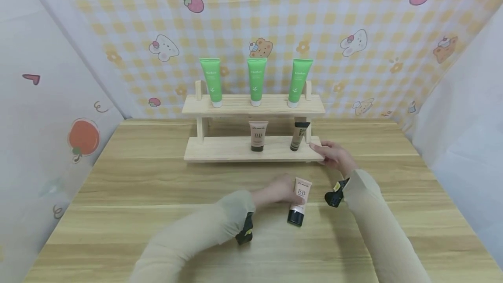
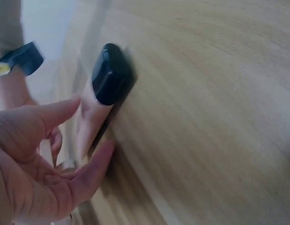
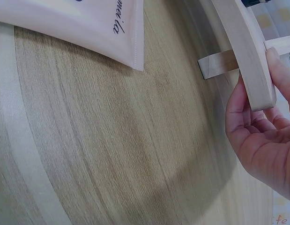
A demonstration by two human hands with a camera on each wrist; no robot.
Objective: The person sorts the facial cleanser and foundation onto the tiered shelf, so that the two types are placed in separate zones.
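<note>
A pink BB cream tube (image 1: 301, 189) with a black cap lies at a slant over the table in front of the shelf. My left hand (image 1: 278, 190) holds this tube across its width, thumb on one side and fingers on the other. In the left wrist view the black cap (image 2: 110, 75) points away from the fingers, which are slightly blurred. My right hand (image 1: 333, 155) grips the right end of the wooden shelf's lower board (image 1: 220, 150). The right wrist view shows the thumb (image 3: 281, 70) on top of this board and curled fingers beneath it.
Green tubes (image 1: 256, 80) stand on caps along the upper board (image 1: 235, 105). A second pink BB tube (image 1: 258, 136) and a dark-capped, brownish tube (image 1: 298, 136) stand on the lower board. Behind the shelf hangs a checked cloth (image 1: 220, 25); white sheets flank the wooden table (image 1: 137, 165).
</note>
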